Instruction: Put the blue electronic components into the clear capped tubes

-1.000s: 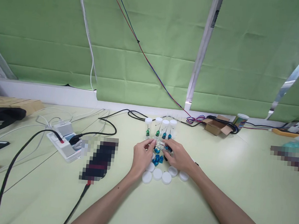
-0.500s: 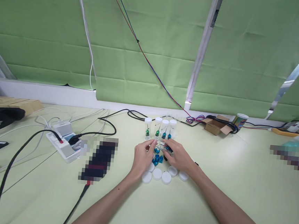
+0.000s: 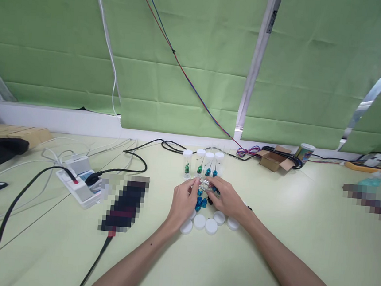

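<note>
A clear tube (image 3: 205,188) lay on its side just above the table, near its middle, held between both hands. The left hand (image 3: 182,201) pinched one end, with thumb and fingertips closed on it. The right hand (image 3: 228,200) had its fingers closed around the other end. Under the tube, small blue pieces (image 3: 200,202) lay on the pale green table (image 3: 305,206). Loose white caps (image 3: 199,221) lay just in front of the hands. Behind the hands, four capped tubes (image 3: 202,164) stood upright in a row, with green or blue pieces inside. A white power strip (image 3: 78,184) was well apart on the left, and an open cardboard box (image 3: 271,160) and a cup (image 3: 305,152) stood at the back on the right.
</note>
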Demonstrator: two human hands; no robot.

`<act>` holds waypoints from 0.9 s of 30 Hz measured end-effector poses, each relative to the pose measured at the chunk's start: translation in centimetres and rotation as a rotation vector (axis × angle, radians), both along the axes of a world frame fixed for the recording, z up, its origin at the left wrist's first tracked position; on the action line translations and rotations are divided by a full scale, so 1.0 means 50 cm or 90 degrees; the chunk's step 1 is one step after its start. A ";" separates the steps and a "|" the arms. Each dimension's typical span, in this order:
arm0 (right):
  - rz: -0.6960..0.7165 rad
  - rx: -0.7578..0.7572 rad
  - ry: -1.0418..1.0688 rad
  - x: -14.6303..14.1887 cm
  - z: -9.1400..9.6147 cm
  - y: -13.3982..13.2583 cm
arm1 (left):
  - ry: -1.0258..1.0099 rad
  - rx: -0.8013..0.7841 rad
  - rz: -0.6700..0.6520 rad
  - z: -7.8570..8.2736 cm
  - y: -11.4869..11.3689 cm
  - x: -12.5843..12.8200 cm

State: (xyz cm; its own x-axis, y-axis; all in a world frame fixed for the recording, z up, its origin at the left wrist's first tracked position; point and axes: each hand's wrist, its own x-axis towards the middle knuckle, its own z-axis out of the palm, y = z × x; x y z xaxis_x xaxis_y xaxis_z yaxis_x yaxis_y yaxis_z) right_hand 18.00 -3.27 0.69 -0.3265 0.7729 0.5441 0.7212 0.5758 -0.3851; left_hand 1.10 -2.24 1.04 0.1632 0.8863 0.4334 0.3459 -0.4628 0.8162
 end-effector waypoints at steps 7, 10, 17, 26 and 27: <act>0.002 0.001 0.004 0.000 0.000 0.001 | 0.009 -0.004 -0.017 0.001 -0.003 0.003; 0.005 0.003 0.011 0.000 -0.001 0.001 | 0.004 0.001 -0.026 0.004 -0.007 0.003; 0.005 0.017 0.027 0.002 -0.002 0.001 | 0.041 0.037 -0.058 0.005 -0.015 0.004; -0.009 0.034 0.035 0.002 -0.006 0.001 | 0.175 0.075 -0.051 -0.002 -0.012 0.002; -0.010 0.033 0.033 0.002 -0.006 0.001 | 0.181 0.077 -0.051 -0.002 -0.013 0.002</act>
